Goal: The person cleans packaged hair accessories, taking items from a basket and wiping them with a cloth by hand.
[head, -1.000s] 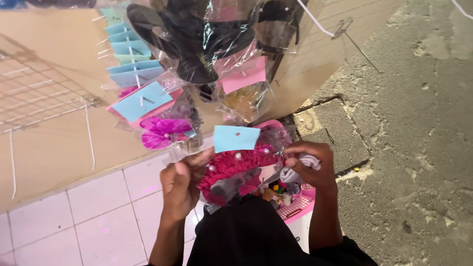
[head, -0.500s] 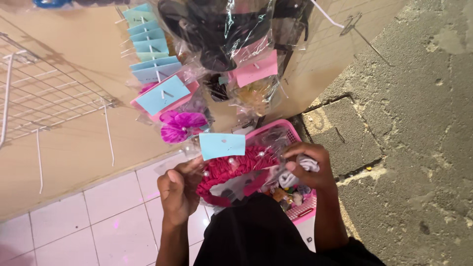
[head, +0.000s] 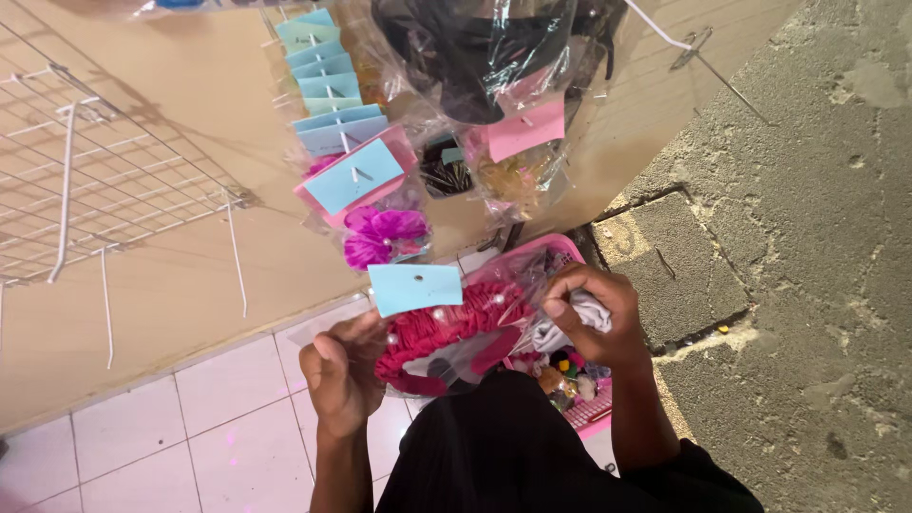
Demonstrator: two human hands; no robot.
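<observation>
Left hand (head: 340, 375) pinches the clear-wrapped red knitted headband with pearl beads and pale blue card (head: 446, 328) over the pink plastic basket (head: 560, 255), right hand (head: 591, 318) clutching white cloth — best keep both grips steady, wrapper taut.

Scene evenly lit by bright daylight. Glare noted on clear plastic bags (head: 494, 57). Thin shadows cast by wire rack (head: 104, 180) onto wall (head: 190, 85). Slight softness overall; mild wide-angle distortion at edges.
</observation>
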